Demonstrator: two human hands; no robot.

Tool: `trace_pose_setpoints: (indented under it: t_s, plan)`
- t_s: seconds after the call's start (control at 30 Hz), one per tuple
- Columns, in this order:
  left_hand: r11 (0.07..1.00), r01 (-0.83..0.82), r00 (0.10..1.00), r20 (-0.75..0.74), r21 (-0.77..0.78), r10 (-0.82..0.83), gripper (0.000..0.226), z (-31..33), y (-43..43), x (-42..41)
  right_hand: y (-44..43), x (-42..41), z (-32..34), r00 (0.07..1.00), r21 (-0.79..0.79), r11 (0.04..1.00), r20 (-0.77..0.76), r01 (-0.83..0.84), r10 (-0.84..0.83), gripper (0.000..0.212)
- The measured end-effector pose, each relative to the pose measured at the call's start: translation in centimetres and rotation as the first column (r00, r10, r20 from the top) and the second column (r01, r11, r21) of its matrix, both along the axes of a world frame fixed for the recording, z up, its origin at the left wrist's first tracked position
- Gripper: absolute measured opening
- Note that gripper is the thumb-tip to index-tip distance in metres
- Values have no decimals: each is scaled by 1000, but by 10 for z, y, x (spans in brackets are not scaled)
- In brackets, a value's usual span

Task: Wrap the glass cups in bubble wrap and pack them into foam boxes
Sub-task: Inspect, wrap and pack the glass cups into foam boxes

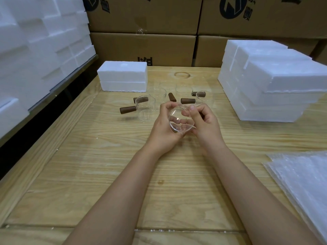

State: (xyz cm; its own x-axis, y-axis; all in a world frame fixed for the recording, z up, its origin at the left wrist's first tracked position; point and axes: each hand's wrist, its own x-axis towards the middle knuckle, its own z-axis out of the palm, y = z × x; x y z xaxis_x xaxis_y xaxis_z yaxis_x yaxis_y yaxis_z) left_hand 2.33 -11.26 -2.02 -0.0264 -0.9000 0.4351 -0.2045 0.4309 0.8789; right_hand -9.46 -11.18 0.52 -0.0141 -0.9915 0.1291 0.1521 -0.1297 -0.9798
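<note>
Both hands hold one glass cup clear of the surface, tilted so its mouth seems to face the person, probably to check it before wrapping. The left grip curls round its left wall; the right grip pinches the rim from the right. The other cups stand just behind, the bubble wrap lies at the near right, and a foam box sits beyond, each stage within reach
</note>
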Motion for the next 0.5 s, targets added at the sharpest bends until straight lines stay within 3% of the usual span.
trace_pose_setpoints:
  t_s: [0.1,0.2,0.3,0.5]
  plan:
    - [1000,-10,994,111,-13,11,65,0,2,-1,1,7,0,990,53,991,64,123,-126,21]
    - [1000,-19,983,185,-12,20,65,2,3,-1,3,11,-3,983,84,981,30,176,-179,32]
    - [999,-45,981,190,13,42,64,2,4,1,5,13,-4,994,77,992,29,103,-105,47]
    - [992,-91,993,77,86,84,64,1,1,4,7,4,-1,967,35,998,-245,-54,61,60]
